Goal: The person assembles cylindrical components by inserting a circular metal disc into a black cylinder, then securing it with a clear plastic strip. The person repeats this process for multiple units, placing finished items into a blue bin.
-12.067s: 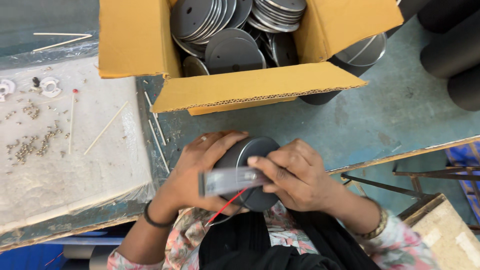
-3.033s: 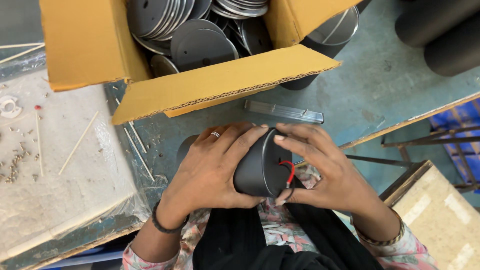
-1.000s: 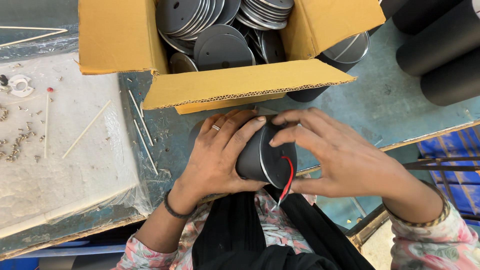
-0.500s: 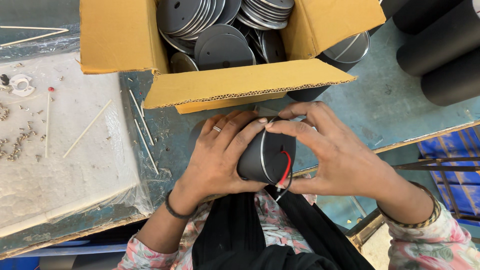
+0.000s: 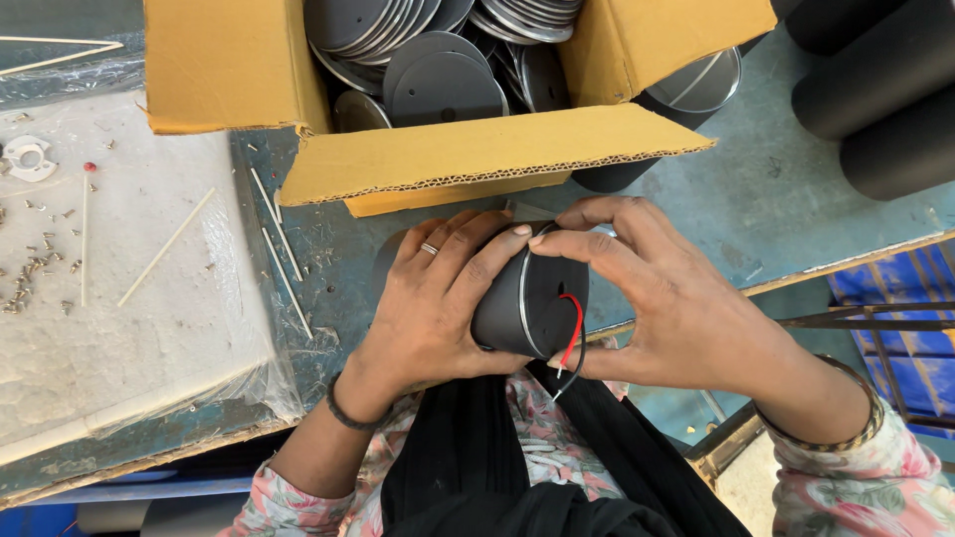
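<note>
Blue-green desk (image 5: 756, 209) carries a cardboard box (image 5: 448, 149) of metal discs; at its near edge, the left hand (image 5: 438, 298) wraps a black cylinder (image 5: 532, 298) while the right hand (image 5: 657, 288) pinches its rim, red wire (image 5: 574, 328) dangling.

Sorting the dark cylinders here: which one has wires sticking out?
The dark cylinder gripped between both hands; red and black wires hang from its end, unlike the bare tubes at right.

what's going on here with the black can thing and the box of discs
A person holds a black cylinder on its side over the blue-green bench. The left hand wraps its body; the right hand presses at the disc-capped end, where a red wire and a black one hang out. Behind stands an open cardboard box of dark metal discs.
</note>
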{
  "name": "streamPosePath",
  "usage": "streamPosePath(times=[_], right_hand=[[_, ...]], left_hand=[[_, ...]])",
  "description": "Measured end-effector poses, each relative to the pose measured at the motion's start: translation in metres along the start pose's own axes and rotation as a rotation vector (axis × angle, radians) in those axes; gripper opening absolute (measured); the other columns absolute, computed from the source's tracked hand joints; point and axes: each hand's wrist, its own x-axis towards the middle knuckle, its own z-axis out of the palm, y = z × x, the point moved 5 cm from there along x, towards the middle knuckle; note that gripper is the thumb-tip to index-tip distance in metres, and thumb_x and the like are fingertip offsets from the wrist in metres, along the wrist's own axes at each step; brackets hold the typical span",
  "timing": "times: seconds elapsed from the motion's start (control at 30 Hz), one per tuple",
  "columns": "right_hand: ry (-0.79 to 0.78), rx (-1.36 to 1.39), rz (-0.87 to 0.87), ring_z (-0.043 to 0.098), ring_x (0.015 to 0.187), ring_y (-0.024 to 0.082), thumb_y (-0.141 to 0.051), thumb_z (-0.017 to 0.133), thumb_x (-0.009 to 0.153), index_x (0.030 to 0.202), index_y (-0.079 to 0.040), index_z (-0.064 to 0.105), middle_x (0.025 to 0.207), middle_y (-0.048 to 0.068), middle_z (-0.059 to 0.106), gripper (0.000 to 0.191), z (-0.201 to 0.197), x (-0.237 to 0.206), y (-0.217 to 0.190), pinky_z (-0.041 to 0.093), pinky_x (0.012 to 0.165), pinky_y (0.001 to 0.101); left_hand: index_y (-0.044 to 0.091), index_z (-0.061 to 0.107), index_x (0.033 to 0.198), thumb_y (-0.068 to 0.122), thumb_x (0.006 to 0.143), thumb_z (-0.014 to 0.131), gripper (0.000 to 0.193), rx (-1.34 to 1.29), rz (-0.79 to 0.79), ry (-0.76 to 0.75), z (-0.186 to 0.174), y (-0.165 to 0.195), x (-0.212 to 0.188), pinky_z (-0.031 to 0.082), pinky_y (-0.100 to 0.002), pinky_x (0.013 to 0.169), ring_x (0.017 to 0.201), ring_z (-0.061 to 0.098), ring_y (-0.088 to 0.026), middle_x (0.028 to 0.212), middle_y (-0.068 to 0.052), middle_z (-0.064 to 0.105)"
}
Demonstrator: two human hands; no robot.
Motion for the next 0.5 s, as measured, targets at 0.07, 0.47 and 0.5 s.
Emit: streamPosePath(times=[0.07, 0.47, 0.5], right_hand=[[-0.005, 0.001, 0.007, 0.053, 0.125, 0.037, -0.036, 0.091, 0.06, 0.135, -0.013, 0.057, 0.132, 0.017, 0.053, 0.086, -0.0003, 0.0005, -0.0006, 0.047, 0.1, 0.0476], [0.006, 0.023, 0.039, 0.055, 0.125, 0.037, -0.039, 0.093, 0.061, 0.134, -0.012, 0.059, 0.132, 0.018, 0.054, 0.084, -0.0015, 0.0014, -0.0066, 0.048, 0.1, 0.047], [0.007, 0.024, 0.04, 0.055, 0.125, 0.037, -0.038, 0.093, 0.061, 0.134, -0.012, 0.059, 0.132, 0.018, 0.054, 0.084, -0.0015, 0.0014, -0.0069, 0.048, 0.1, 0.0469]], left_hand=[[0.012, 0.046, 0.148, 0.05, 0.066, 0.09, 0.101, 0.002, 0.006, 0.013, 0.0, 0.0009, -0.0006, 0.043, -0.053, 0.109, 0.131, 0.057, -0.037, 0.143, -0.014, 0.055], [0.012, 0.043, 0.15, 0.049, 0.067, 0.091, 0.103, 0.038, -0.01, 0.061, 0.0034, 0.0037, -0.007, 0.042, -0.056, 0.112, 0.133, 0.056, -0.036, 0.145, -0.014, 0.054], [0.012, 0.044, 0.15, 0.05, 0.067, 0.091, 0.102, 0.043, -0.013, 0.063, 0.0037, 0.0039, -0.0075, 0.041, -0.057, 0.111, 0.133, 0.056, -0.036, 0.144, -0.014, 0.054]])
